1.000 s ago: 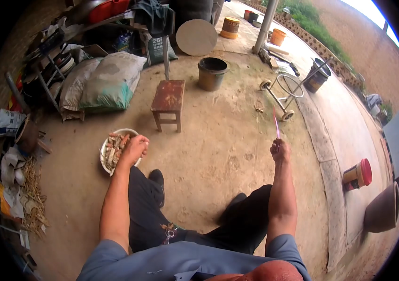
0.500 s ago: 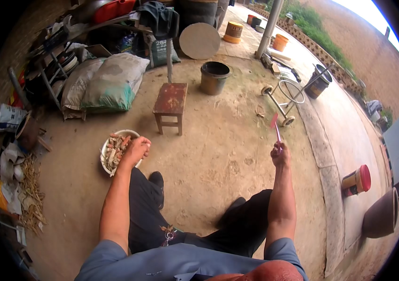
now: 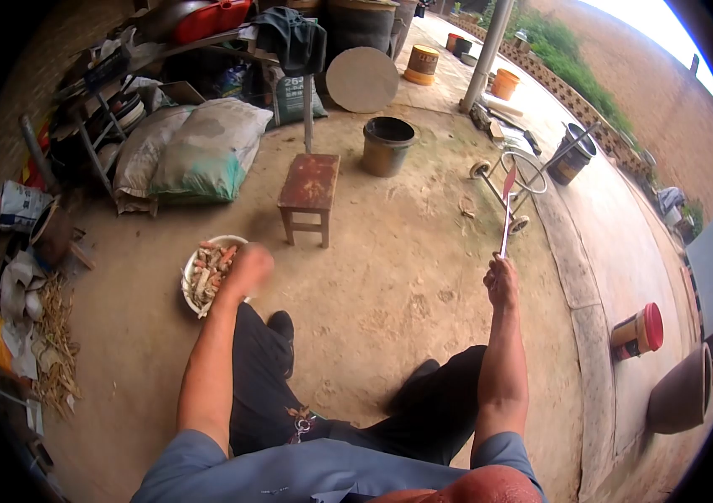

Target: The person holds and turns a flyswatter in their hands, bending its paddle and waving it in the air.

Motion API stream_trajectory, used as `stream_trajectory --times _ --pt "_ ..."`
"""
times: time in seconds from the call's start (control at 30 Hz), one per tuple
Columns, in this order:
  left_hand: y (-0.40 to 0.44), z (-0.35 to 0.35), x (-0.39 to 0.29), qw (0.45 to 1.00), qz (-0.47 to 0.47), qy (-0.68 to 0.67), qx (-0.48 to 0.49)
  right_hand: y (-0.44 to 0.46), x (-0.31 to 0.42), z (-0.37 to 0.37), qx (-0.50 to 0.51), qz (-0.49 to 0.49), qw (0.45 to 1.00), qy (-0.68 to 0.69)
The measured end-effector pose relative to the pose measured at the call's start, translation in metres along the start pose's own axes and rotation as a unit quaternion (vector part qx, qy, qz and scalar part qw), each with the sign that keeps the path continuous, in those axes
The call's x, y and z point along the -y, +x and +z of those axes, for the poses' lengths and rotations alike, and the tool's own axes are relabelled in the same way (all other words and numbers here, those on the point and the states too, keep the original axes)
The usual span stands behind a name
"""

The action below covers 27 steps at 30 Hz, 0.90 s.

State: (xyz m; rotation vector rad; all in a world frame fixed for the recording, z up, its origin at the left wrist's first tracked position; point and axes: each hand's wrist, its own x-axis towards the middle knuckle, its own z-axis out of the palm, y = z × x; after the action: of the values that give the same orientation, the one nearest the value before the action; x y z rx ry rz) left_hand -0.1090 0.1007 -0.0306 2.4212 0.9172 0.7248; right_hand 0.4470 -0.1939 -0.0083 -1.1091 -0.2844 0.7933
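My left hand (image 3: 252,268) is smeared by motion over the right rim of a white bowl (image 3: 185,293). Its fingers do not show clearly, and I cannot tell whether anything is in them. Long orange and pale pieces (image 3: 209,272) fill the bowl, too small to name surely. On the other side my right hand (image 3: 502,281) is closed round the thin pale handle of a fly swatter (image 3: 507,205). Its narrow red head points away from me, in front of a wheeled metal frame.
Ahead stands a worn red wooden stool (image 3: 310,183), with a dark bucket (image 3: 388,147) behind it. Stuffed sacks (image 3: 208,151) lie at the left. A wheeled frame (image 3: 524,172) stands right. Farther right are a red-lidded tub (image 3: 637,331) and a brown pot (image 3: 682,390).
The fly swatter has swung more upright and away from me, its head now higher and farther right. My left hand has shifted slightly and blurred beside the bowl.
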Motion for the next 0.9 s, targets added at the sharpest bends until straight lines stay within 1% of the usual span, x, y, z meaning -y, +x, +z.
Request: stream_trajectory --times 0.03,0.1,0.13,0.23,0.27,0.33,0.4,0.43,0.53,0.7,0.73,0.77,0.8,0.83,0.87,0.9 --pt "0.000 -0.002 -0.005 1.000 0.005 -0.002 -0.009 0.000 0.000 0.002 -0.011 -0.006 1.000 -0.003" --pt "-0.001 -0.002 -0.007 0.999 -0.019 -0.046 0.000 -0.001 0.001 0.003 -0.022 -0.013 1.000 -0.006" --pt "-0.001 -0.001 -0.004 0.998 -0.027 -0.061 0.003 -0.002 0.001 0.003 -0.021 0.002 1.000 -0.012" --pt "-0.001 0.002 0.002 0.999 0.014 -0.045 -0.011 0.001 -0.003 -0.003 -0.016 0.029 0.999 -0.030" --pt "-0.001 0.002 0.003 0.997 -0.008 -0.072 -0.004 0.003 -0.005 -0.006 -0.012 0.041 0.998 -0.043" --pt "-0.002 -0.002 -0.009 0.995 -0.031 -0.099 0.004 0.002 -0.004 -0.004 -0.010 0.031 0.999 -0.043" --pt "-0.003 -0.004 -0.016 0.990 -0.065 -0.124 -0.019 0.001 -0.003 -0.001 -0.008 0.019 0.999 -0.043" --pt "-0.003 -0.004 -0.014 0.990 -0.065 -0.124 -0.020 0.001 -0.003 0.001 -0.021 0.013 0.999 -0.031" --pt "-0.001 -0.001 -0.004 0.994 -0.053 -0.099 -0.001 0.004 -0.005 -0.002 -0.035 0.012 0.999 -0.016" --pt "0.001 0.004 0.008 0.999 0.022 -0.033 -0.002 0.006 -0.006 -0.005 -0.042 0.018 0.998 -0.033" --pt "0.001 0.004 0.008 0.999 0.032 -0.029 -0.005 0.007 -0.005 -0.004 -0.042 -0.004 0.998 -0.043" --pt "0.000 0.005 0.007 0.998 0.020 -0.054 -0.015 0.005 -0.008 -0.006 -0.045 -0.025 0.997 -0.052" --pt "-0.003 0.005 0.002 0.998 0.011 -0.067 -0.013 0.000 -0.009 -0.004 -0.052 -0.018 0.997 -0.052" --pt "-0.005 0.002 -0.007 0.997 0.002 -0.081 -0.011 -0.004 -0.006 0.001 -0.049 -0.040 0.995 -0.080" --pt "-0.003 -0.004 -0.016 0.994 -0.048 -0.099 -0.007 -0.007 -0.003 0.007 -0.046 -0.064 0.991 -0.107" --pt "-0.003 -0.009 -0.029 0.988 -0.099 -0.117 -0.004 -0.007 -0.003 0.008 -0.052 -0.059 0.991 -0.106"
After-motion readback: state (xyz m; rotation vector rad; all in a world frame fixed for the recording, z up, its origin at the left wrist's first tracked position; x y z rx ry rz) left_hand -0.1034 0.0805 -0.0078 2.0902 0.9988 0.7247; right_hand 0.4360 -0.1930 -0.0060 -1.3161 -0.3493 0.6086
